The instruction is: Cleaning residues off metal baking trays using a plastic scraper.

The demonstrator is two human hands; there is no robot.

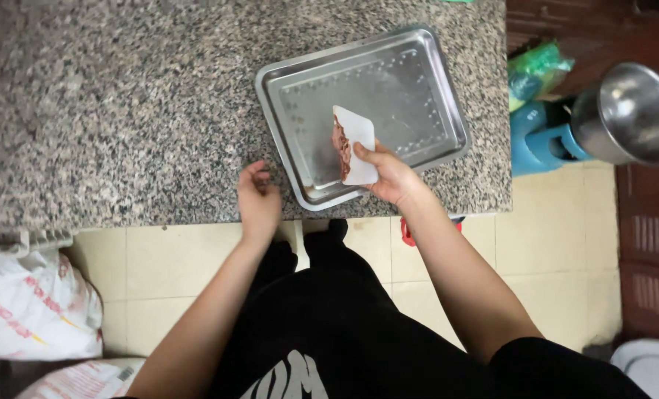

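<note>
A rectangular steel tray [425, 70] lies on the speckled granite counter [122, 103], near its front edge. My right hand [392, 177] holds a white plastic scraper [359, 140] upright over the tray's near part. A smear of reddish-brown paste [340, 146] clings to the scraper's left edge. My left hand [259, 196] rests on the counter edge just left of the tray, fingers curled loosely, holding nothing.
A steel bowl [629, 111] sits on a blue plastic stool [540, 140] to the right, beside green bags [536, 70]. White printed sacks [34, 307] lie on the tiled floor at lower left. A dark wooden panel [651, 244] stands at the right.
</note>
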